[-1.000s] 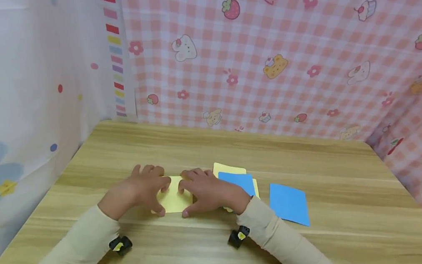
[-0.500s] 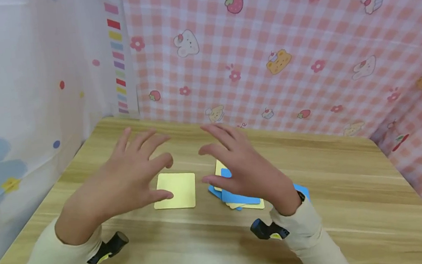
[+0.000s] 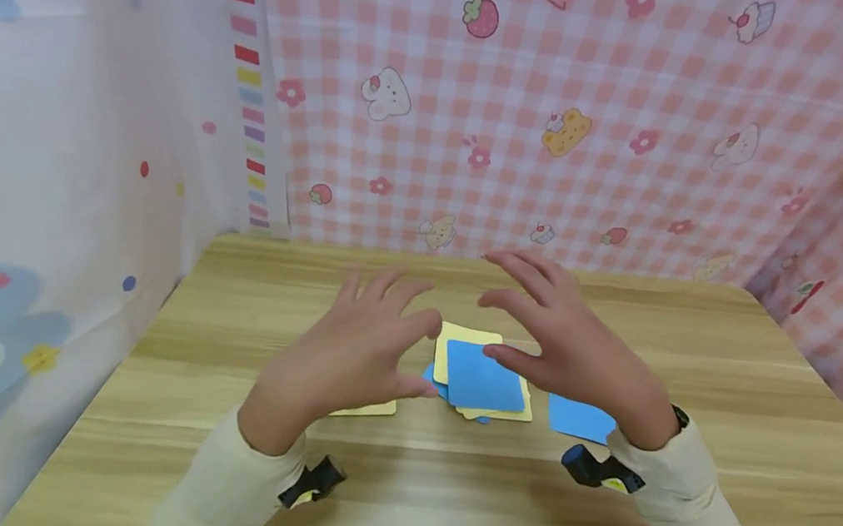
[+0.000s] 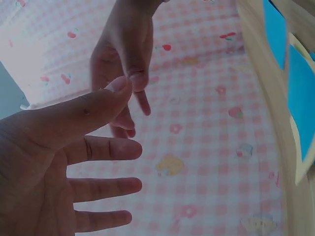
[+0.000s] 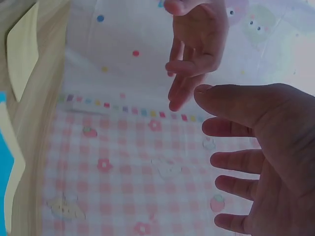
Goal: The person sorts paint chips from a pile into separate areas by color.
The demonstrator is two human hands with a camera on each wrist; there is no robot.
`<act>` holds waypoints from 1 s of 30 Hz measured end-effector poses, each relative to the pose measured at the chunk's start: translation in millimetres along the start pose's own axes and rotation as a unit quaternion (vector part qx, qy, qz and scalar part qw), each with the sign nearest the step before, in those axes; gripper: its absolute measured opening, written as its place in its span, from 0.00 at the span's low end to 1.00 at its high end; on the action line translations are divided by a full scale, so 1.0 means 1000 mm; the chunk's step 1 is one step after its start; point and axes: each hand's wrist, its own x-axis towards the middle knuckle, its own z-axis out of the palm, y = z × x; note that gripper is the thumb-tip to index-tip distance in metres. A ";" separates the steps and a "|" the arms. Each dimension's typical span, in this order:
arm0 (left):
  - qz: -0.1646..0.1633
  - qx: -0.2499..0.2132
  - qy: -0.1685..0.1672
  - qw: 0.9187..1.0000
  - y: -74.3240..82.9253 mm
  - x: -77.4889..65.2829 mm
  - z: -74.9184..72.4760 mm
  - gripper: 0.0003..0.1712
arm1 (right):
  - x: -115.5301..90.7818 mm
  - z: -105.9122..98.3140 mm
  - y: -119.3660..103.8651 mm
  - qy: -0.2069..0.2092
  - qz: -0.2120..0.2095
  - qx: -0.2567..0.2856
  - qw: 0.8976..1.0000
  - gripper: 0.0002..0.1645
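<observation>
Both hands hover above the table with fingers spread and nothing held. My left hand (image 3: 354, 352) hangs over a yellow square card (image 3: 367, 410), hiding most of it; its thumb tip shows near the left edge of a loose pile. That pile has a blue card (image 3: 484, 379) on top, with yellow cards (image 3: 466, 338) and more blue showing beneath. My right hand (image 3: 571, 338) is over the pile's right side, its thumb tip overlapping the top blue card in the head view. A separate blue card (image 3: 580, 419) lies to the right, partly hidden by the right hand and wrist.
The wooden table (image 3: 442, 495) spreads around the cards. A pink checked cloth (image 3: 526, 78) hangs along its back and right sides. A white printed cloth (image 3: 93, 116) hangs at the left. Each wrist carries a small black camera.
Both hands have let go of the yellow card, risen off the table and moved to the right. The yellow card stays on the table, now mostly behind the left hand.
</observation>
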 end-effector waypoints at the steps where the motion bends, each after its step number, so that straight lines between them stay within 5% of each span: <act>1: 0.003 -0.002 -0.006 1.000 0.003 0.007 0.002 0.29 | -0.006 -0.003 0.002 0.001 0.007 -0.003 1.000 0.31; 9: 0.004 -0.049 -0.041 0.998 0.023 0.041 0.008 0.27 | -0.038 -0.018 0.012 0.003 0.053 -0.034 0.998 0.32; 20: -0.028 -0.058 -0.046 0.997 0.016 0.044 0.013 0.26 | -0.037 -0.024 0.023 0.020 0.021 -0.014 0.999 0.28; 30: -0.041 -0.056 -0.077 0.995 -0.001 0.053 0.032 0.26 | -0.047 -0.014 0.032 -0.014 0.054 -0.034 0.998 0.30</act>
